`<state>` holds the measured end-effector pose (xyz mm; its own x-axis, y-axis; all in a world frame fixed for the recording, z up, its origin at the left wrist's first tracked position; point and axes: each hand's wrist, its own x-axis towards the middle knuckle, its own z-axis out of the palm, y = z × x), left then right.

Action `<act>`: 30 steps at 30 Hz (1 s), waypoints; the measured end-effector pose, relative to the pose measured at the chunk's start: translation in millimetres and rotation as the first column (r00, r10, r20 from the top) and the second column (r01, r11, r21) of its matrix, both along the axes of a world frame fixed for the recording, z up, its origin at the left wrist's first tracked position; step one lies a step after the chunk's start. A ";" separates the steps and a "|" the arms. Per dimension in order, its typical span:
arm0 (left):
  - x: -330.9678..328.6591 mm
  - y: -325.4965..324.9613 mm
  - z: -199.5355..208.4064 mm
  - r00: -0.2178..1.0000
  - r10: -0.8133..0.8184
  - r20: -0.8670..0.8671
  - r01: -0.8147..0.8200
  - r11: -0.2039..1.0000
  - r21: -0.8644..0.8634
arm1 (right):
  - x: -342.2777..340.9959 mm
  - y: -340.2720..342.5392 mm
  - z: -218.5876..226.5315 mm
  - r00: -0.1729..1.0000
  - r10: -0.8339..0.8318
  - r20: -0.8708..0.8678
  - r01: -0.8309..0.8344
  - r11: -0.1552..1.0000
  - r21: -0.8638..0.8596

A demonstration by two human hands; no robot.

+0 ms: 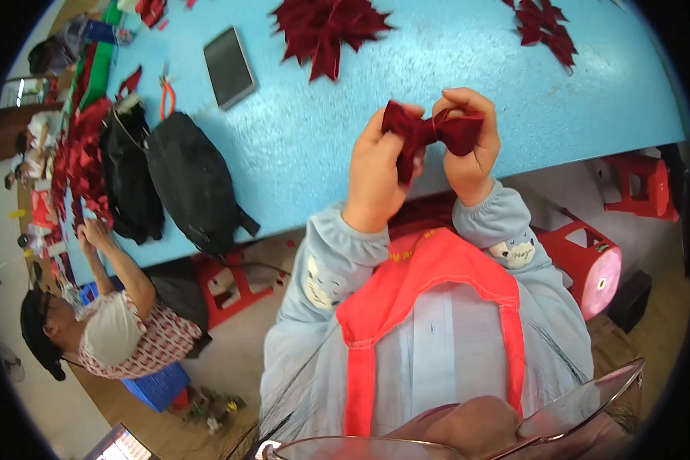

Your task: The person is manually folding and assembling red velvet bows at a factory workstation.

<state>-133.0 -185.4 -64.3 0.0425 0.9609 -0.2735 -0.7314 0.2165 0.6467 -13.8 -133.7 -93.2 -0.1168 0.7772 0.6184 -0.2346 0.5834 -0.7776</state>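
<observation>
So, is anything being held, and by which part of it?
A bow: the left hand holds its left side, the right hand its right side.

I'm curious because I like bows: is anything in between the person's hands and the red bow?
No, nothing visible is in between. The left hand and the right hand both touch the dark red bow directly.

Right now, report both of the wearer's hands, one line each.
Left hand: closed, holding the left side of a dark red, velvety fabric bow.
Right hand: closed, holding that bow's right side.
</observation>
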 end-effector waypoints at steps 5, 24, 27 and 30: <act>19.0 3.7 -2.0 0.933 0.293 -0.208 -0.265 0.952 0.154 | -2.3 3.0 6.1 0.987 0.083 -0.141 -0.120 0.954 -0.274; 44.0 7.8 -15.4 0.925 0.352 -0.145 -0.324 0.928 0.186 | 12.7 6.0 -5.6 0.996 0.034 -0.078 -0.053 0.962 -0.266; 43.1 6.8 -18.2 0.944 0.306 -0.125 -0.282 0.942 0.182 | 16.2 6.7 -3.1 0.994 0.098 -0.051 -0.106 0.976 -0.191; 38.8 5.6 -19.7 0.963 0.253 -0.094 -0.230 0.951 0.209 | 14.6 2.7 3.8 0.992 0.120 -0.036 -0.125 0.955 -0.270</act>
<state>-94.2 -179.8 -84.0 -0.2188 0.9733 -0.0695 -0.6617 -0.0957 0.7437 0.8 -131.1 -89.4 -0.2121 0.8965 0.3889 -0.3073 0.3166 -0.8974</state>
